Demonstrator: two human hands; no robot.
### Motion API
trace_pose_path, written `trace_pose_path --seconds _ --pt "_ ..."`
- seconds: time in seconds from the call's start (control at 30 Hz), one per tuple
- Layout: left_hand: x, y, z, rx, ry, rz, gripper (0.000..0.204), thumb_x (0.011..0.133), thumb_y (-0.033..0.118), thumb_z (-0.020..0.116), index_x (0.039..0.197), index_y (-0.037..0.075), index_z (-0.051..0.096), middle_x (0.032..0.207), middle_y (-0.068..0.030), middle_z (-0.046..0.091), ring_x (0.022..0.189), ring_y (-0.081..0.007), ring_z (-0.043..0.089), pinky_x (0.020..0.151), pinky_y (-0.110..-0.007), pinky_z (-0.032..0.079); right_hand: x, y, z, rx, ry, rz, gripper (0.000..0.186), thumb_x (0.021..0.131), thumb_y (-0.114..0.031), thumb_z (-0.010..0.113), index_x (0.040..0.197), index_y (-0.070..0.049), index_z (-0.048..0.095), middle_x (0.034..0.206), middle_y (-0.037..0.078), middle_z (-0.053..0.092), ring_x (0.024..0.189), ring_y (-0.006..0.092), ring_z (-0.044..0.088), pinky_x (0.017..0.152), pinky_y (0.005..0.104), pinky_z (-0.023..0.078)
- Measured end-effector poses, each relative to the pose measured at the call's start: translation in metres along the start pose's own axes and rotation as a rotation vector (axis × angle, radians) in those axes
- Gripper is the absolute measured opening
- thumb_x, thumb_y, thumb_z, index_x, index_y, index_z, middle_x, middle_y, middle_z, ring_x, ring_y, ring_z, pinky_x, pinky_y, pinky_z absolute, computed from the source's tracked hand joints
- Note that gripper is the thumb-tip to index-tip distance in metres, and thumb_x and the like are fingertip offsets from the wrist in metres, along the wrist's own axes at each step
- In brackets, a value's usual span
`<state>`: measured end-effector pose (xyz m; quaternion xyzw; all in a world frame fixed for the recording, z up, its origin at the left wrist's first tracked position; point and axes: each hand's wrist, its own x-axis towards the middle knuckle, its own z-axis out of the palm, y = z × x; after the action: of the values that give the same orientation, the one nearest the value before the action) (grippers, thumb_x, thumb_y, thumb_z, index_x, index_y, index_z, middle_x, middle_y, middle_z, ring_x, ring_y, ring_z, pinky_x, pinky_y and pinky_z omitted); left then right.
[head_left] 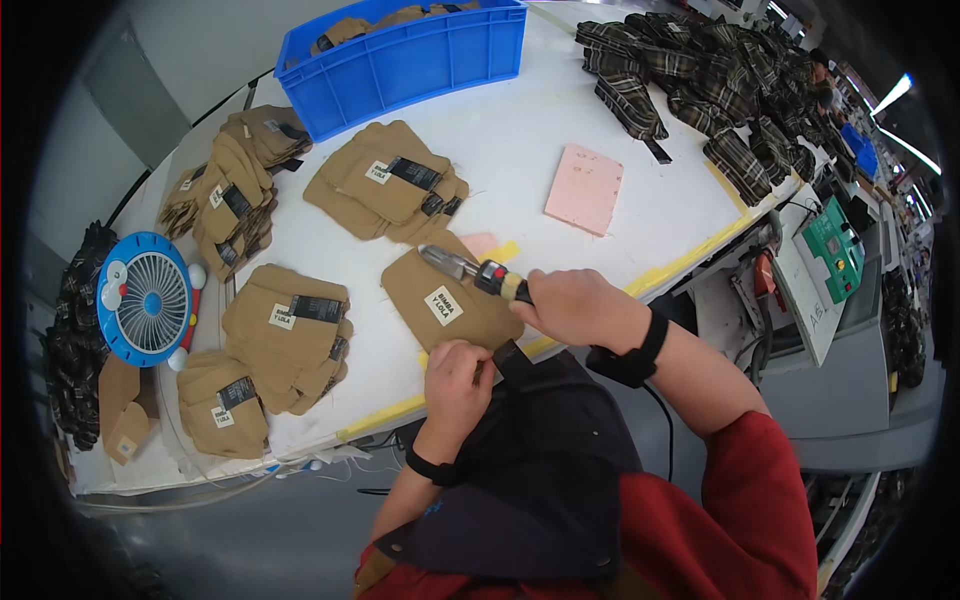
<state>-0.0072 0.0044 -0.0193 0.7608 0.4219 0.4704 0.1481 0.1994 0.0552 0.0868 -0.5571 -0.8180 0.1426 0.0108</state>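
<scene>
A tan fabric piece (430,285) with a white label lies at the table's near edge, in front of me. My left hand (458,390) is closed on its near edge; the fingertips are partly hidden. My right hand (580,308) grips a hand-held tool (465,268) with a long metal nose and a black body banded in yellow. The tool's nose is over the far part of the piece; whether it touches the cloth I cannot tell. A black tag (513,363) hangs at the piece's near right corner.
Stacks of tan pieces (285,325) lie to the left and beyond. Behind them stands a blue crate (400,70). A blue fan (150,300) is at far left, a pink pad (585,190) right of centre, and a plaid fabric heap (710,75) at far right.
</scene>
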Motion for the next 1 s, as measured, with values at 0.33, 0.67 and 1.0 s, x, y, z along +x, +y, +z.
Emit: trace_pose_path --seconds 0.33,0.67,1.0 --pt "0.006 0.001 0.004 0.002 -0.046 0.013 0.021 0.074 -0.002 0.075 0.086 0.005 0.06 0.086 -0.0124 0.063 0.088 -0.0358 0.062 0.079 -0.046 0.049 -0.074 -0.004 0.024 0.049 0.058 0.133 0.044 0.098 -0.04 0.061 0.094 0.003 0.057 0.069 0.019 0.067 0.065 0.0397 0.07 0.058 0.0488 0.055" --pt "0.009 0.011 -0.013 0.108 -0.165 -0.043 0.008 0.087 0.001 0.07 0.092 0.001 0.064 0.094 -0.0176 0.065 0.087 -0.0357 0.063 0.078 -0.044 0.055 -0.026 0.01 0.035 0.191 0.055 0.063 0.039 0.096 -0.035 0.062 0.101 0.003 0.062 0.078 0.019 0.07 0.08 0.041 0.071 0.071 0.0479 0.056" --pt "0.078 -0.066 -0.049 0.318 -0.525 -0.127 0.035 0.102 0.02 0.055 0.127 -0.004 0.061 0.124 -0.03 0.063 0.119 -0.0461 0.058 0.103 -0.047 0.045 0.044 0.054 0.066 0.457 0.175 0.04 0.052 0.098 -0.048 0.054 0.105 0.003 0.061 0.085 0.024 0.069 0.084 0.0455 0.067 0.076 0.0513 0.052"
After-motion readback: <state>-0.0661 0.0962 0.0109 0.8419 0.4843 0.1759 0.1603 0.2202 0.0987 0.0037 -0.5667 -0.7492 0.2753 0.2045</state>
